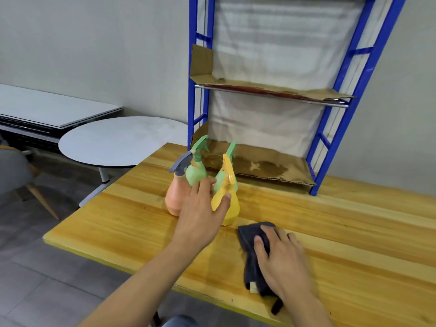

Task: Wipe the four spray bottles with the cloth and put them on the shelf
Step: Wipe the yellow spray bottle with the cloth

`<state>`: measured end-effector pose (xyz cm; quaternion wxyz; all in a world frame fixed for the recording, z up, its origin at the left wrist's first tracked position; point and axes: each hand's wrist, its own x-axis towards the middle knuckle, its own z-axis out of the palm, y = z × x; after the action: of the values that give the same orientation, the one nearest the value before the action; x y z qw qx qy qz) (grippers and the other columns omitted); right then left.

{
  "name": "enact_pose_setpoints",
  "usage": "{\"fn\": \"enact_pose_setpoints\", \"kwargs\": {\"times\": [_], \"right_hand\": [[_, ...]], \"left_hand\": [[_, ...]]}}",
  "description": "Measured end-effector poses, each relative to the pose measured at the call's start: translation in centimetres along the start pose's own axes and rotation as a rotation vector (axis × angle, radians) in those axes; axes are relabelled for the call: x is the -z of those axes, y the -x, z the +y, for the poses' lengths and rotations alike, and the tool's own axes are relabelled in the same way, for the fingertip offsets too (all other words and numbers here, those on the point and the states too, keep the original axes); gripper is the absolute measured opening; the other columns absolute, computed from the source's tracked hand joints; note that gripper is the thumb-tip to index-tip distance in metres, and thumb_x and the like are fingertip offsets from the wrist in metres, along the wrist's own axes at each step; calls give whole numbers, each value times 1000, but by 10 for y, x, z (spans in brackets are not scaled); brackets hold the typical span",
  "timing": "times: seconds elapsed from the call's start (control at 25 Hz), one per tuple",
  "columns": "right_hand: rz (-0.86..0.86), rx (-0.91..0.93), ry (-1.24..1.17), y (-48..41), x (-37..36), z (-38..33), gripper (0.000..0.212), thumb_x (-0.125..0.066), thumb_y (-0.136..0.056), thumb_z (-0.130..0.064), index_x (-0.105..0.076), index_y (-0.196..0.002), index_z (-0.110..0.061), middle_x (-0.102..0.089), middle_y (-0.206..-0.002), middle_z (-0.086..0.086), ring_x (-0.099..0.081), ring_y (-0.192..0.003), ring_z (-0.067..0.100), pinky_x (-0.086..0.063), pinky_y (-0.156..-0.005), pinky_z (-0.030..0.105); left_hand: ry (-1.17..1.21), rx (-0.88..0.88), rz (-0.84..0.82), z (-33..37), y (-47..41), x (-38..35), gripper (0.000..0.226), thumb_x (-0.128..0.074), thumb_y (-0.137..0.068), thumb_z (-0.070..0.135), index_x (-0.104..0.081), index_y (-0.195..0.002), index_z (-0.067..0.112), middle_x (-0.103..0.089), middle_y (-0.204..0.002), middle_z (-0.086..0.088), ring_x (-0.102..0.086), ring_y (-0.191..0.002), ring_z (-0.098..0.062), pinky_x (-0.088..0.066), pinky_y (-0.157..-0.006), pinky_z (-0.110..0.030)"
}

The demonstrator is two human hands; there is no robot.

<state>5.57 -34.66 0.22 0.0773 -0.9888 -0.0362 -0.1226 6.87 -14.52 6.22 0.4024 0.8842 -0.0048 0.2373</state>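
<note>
Several spray bottles stand close together on the wooden table (pixel 354 232): an orange bottle (pixel 173 197) with a grey-blue nozzle at the left, a yellow bottle (pixel 232 206) at the front right, and two green bottles (pixel 195 174) (pixel 220 179) behind them. My left hand (pixel 200 213) is spread open in front of the bottles, its thumb against the yellow one and its fingers between the orange and green ones. My right hand (pixel 280 256) lies on the dark cloth (pixel 251 253), fingers bent over it, thumb on its left side.
A blue metal shelf (pixel 328 138) stands at the back of the table, its two levels lined with stained cardboard (pixel 259 166). A round grey table (pixel 118 140), a grey chair (pixel 14 171) and a low white bench (pixel 47 105) stand at the left.
</note>
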Motion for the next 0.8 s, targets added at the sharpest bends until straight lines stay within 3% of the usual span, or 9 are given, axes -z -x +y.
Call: {"fn": "enact_pose_setpoints", "kwargs": {"times": [0.08, 0.16, 0.28, 0.36, 0.44, 0.52, 0.64, 0.68, 0.8], "right_hand": [[-125, 181, -53, -4, 4, 14, 73, -5, -89, -75, -37, -148, -45, -27, -159, -24, -24, -145, 2, -19, -119, 29], [-341, 242, -149, -4, 6, 23, 83, -9, -79, -88, -12, -153, -50, 9, -158, -31, 14, -147, -9, 6, -121, 24], [-402, 266, -136, -4, 4, 21, 82, -19, -82, -86, 2, -152, -51, 23, -153, -33, 28, -139, -11, 10, -117, 21], [-270, 226, -155, -6, -4, 22, 77, -9, -82, -84, -14, -152, -51, 7, -156, -35, 16, -142, -13, -1, -119, 19], [-141, 170, -148, -6, -14, 18, 69, -9, -89, -77, -37, -145, -47, -24, -153, -33, -15, -145, -8, -21, -117, 21], [-32, 135, -131, -7, -25, 14, 53, -22, -97, -61, -57, -130, -39, -57, -133, -23, -52, -126, 4, -45, -100, 27], [182, 35, -197, -12, -33, 6, 42, -27, -104, -49, -63, -112, -30, -66, -102, -14, -59, -96, 14, -48, -81, 33], [218, -76, -346, -17, -30, 3, 44, -26, -103, -52, -63, -108, -28, -64, -96, -13, -59, -94, 17, -45, -80, 33], [295, -437, -1117, -42, 1, -13, 30, -39, -102, -45, -63, -96, -28, -64, -88, -7, -60, -91, 19, -42, -72, 26]], "left_hand": [[-3, 59, 33, 16, -23, -8, 59, -59, -93, 61, -44, -138, 26, -54, -129, 7, -53, -116, -13, -46, -90, -30], [-21, 117, 31, 25, -41, -19, 67, -62, -87, 68, -42, -135, 26, -53, -130, 6, -54, -116, -17, -50, -89, -36], [-36, 158, 43, 24, -53, -33, 55, -65, -89, 60, -43, -126, 26, -56, -118, 6, -58, -102, -17, -47, -78, -35], [-23, 149, 46, 20, -54, -35, 35, -60, -97, 47, -46, -122, 26, -63, -109, 6, -64, -92, -17, -42, -71, -30], [16, 120, 12, 14, -54, -31, 20, -53, -103, 38, -48, -119, 27, -66, -93, 7, -63, -75, -11, -40, -57, -23], [58, 68, -72, 6, -53, -22, 12, -49, -105, 34, -50, -116, 30, -65, -81, 5, -59, -63, -11, -40, -49, -22], [142, -35, -201, -9, -48, -5, 7, -48, -106, 32, -52, -111, 34, -68, -81, 3, -60, -66, -15, -47, -56, -27], [175, -55, -227, -12, -46, -1, 8, -48, -107, 30, -54, -111, 34, -68, -81, 1, -59, -66, -15, -47, -56, -26], [260, -92, -251, -16, -39, 3, 11, -49, -107, 25, -57, -109, 32, -65, -81, -2, -52, -64, -7, -41, -57, -21]]}}
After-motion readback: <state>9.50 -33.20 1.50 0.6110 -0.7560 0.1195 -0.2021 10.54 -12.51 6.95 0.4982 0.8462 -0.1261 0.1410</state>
